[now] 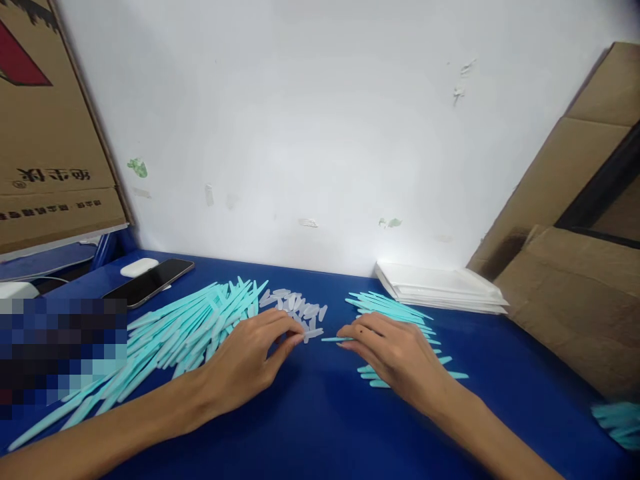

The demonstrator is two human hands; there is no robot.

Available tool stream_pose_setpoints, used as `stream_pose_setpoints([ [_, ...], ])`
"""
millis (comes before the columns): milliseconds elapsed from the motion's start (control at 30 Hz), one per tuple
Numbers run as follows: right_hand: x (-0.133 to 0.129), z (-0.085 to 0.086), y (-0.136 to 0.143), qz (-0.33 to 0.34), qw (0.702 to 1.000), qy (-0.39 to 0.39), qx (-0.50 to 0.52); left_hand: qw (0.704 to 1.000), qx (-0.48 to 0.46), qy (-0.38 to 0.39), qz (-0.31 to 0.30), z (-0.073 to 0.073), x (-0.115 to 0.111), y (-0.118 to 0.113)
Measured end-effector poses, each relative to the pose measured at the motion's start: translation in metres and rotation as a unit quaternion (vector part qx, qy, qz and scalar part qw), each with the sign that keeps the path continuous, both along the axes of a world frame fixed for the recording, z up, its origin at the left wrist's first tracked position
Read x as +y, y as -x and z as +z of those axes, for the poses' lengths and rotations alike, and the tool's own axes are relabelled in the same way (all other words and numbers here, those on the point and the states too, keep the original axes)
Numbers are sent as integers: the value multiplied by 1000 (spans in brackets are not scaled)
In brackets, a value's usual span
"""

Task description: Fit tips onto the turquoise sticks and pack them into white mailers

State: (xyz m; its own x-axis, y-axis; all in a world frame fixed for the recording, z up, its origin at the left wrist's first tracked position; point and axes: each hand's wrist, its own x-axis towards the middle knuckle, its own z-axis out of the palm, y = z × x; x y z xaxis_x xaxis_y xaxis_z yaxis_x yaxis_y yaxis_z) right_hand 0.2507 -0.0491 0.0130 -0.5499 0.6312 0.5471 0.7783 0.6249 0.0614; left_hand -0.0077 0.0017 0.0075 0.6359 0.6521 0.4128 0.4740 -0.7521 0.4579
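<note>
My right hand (387,343) pinches a slim, tapered turquoise plastic stick (330,339), its thin end pointing left. Under and behind that hand lie several more turquoise sticks (383,305) in a loose column. My left hand (263,343) is closed in a pinch at the near edge of a scatter of small translucent plastic pieces (313,311). Its fingertips touch or almost touch one piece; whether they grip it I cannot tell. To the left, partly behind my left forearm, spreads a large heap of turquoise sticks (185,330).
The blue table (310,427) meets a white wall. A phone (150,281) and a white case (139,267) lie at back left; stacked white sheets (440,287) at back right. Cardboard boxes (55,133) flank both sides. More turquoise sticks (617,423) blur at the right edge.
</note>
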Motion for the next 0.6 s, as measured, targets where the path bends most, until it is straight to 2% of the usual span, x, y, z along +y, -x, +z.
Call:
stream_pose_setpoints([
  [433, -4, -3, 4, 23, 998, 39, 47, 999, 24, -3, -27, -5, -4, -1],
  [600, -8, -5, 10, 46, 996, 55, 55, 998, 9, -7, -57, -7, -11, -3],
])
